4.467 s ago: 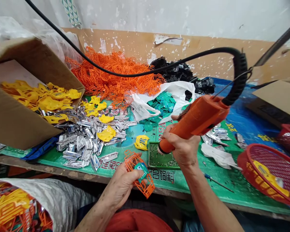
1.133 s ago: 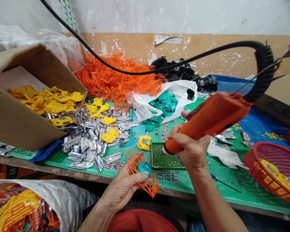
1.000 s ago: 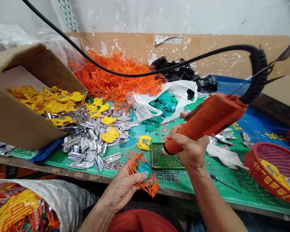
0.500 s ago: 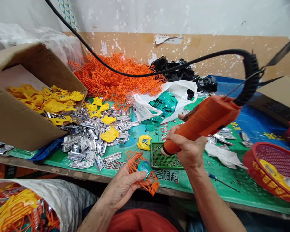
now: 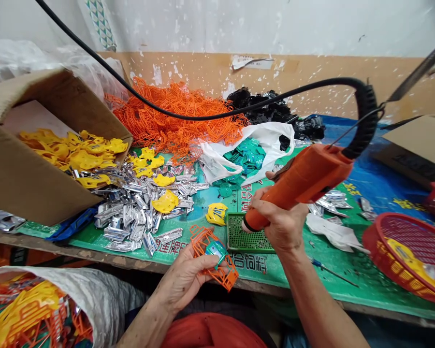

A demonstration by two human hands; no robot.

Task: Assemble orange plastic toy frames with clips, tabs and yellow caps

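My left hand (image 5: 188,273) pinches an orange plastic frame (image 5: 227,278) with a small teal plastic piece (image 5: 216,252) lying on it, just in front of the table's near edge. The thumb presses against the teal piece. My right hand (image 5: 284,224) is wrapped round an orange electric screwdriver (image 5: 304,176). Its tip points down into a shallow green perforated tray (image 5: 252,247), whose small dark contents I cannot make out clearly. A yellow plastic part (image 5: 216,213) lies just left of this tray.
A cardboard box (image 5: 29,179) spills yellow parts beside silvery pieces (image 5: 130,212). Behind are orange frames (image 5: 181,116), a white bag (image 5: 275,133) of teal pieces and black parts (image 5: 257,106). A red basket (image 5: 380,261) and thin screwdriver (image 5: 333,271) lie right. A black cable (image 5: 203,117) hangs across.
The view has shifted very slightly. Both hands keep their holds, and the screwdriver tip stays over the green tray.
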